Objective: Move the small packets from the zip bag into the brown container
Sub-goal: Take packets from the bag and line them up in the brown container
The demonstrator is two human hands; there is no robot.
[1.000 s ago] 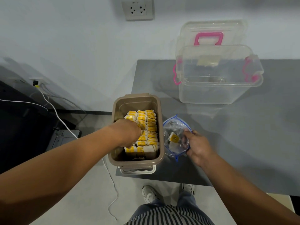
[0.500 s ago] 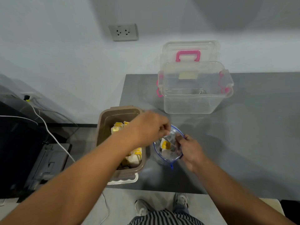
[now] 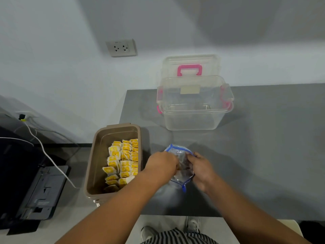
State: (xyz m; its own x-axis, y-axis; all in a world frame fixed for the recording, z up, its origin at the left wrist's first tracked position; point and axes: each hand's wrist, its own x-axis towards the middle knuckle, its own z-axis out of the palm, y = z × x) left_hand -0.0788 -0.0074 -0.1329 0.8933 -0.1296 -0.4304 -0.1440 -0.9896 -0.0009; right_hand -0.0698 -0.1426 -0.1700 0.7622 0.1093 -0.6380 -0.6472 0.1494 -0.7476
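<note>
A: Item one?
B: Zip bag point(image 3: 177, 152), clear, blue seal, mouth open upward; on the grey table point(image 3: 263, 147), near edge, just right of the brown container point(image 3: 95, 161). Set close, likely to keep each transfer short.
A: Hands on it?
B: Right hand point(image 3: 202, 170): pinching the bag's right rim, apparently to hold the mouth open and the bag steady. Left hand point(image 3: 161, 165): fingers curled down into the mouth, tips hidden by plastic; whether closed on a packet, impossible to tell.
A: Item two?
B: Packets point(image 3: 124, 159), small, white with yellow labels; stood on edge in tight rows along the right side of the brown container, left side bare. Upright packing, probably for room. Remainder in the bag: blurred, count unreadable.
A: Other stock?
B: Clear box point(image 3: 193, 118), pink latches, lid with pink handle upright behind it; far side of the table, well apart from the hands. Wall socket point(image 3: 121, 48) above, to the left.
A: Stage?
B: Judged mid-task: container partly filled, bag not yet emptied. Next: lift out a packet, carry left, slot into the rows.
</note>
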